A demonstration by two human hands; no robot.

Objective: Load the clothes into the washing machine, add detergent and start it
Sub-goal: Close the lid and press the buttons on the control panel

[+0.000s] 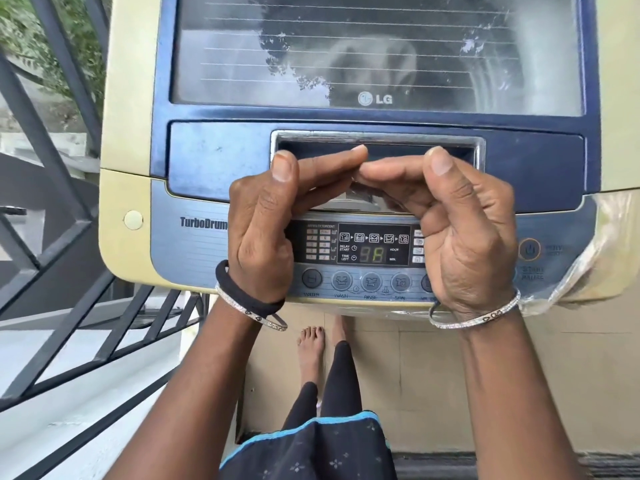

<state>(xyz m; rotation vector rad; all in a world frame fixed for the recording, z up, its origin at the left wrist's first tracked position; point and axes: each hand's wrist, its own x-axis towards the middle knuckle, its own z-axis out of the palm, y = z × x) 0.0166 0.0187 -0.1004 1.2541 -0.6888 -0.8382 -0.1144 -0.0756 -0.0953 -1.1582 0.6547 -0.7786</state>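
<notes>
Bangles circle both wrists low in the frame. At centre, the left hand and right hand hover over the washing machine's lit control panel, fingers loosely straight, tips meeting, holding nothing. The lid above is closed; clothes beneath cannot be made out. Starting seems in hand: next, one fingertip should press the start button at right.

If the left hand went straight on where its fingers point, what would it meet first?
The right hand: the left hand points sideways at its fingertips, seemingly nearly touching, over the lid handle.
</notes>
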